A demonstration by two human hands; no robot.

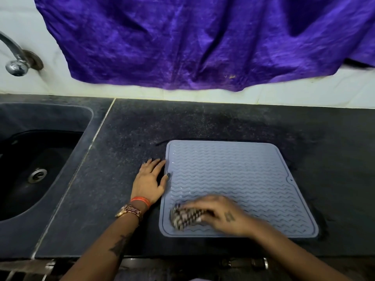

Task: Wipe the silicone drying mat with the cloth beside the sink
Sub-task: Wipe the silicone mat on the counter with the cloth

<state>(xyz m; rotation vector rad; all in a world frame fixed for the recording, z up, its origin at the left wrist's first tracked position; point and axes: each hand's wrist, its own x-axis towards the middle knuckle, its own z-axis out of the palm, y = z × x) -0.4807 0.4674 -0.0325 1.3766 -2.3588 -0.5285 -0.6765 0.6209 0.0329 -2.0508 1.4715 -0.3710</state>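
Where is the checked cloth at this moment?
In the head view, the dark-and-white checked cloth lies on the near left corner of the blue-grey silicone mat, under the right hand.

A purple cloth (203, 43) hangs on the white wall above the dark counter (203, 122); a tap (14, 57) overhangs the sink (50, 118).

A dark speckled stone bench (203, 122) runs across the view, its surface dusted with pale flecks. A thin light seam (95, 136) crosses it at an angle, dividing the main slab from the section that holds a black sink (30, 159). The sink has a round metal drain (37, 175) in its basin. Behind the bench rises a white tiled wall (24, 82), where a curved chrome tap (14, 57) is mounted on a round plate. A large crumpled purple cloth (203, 41) hangs over most of the wall, its lower edge stopping just above the bench. Light is soft and even.
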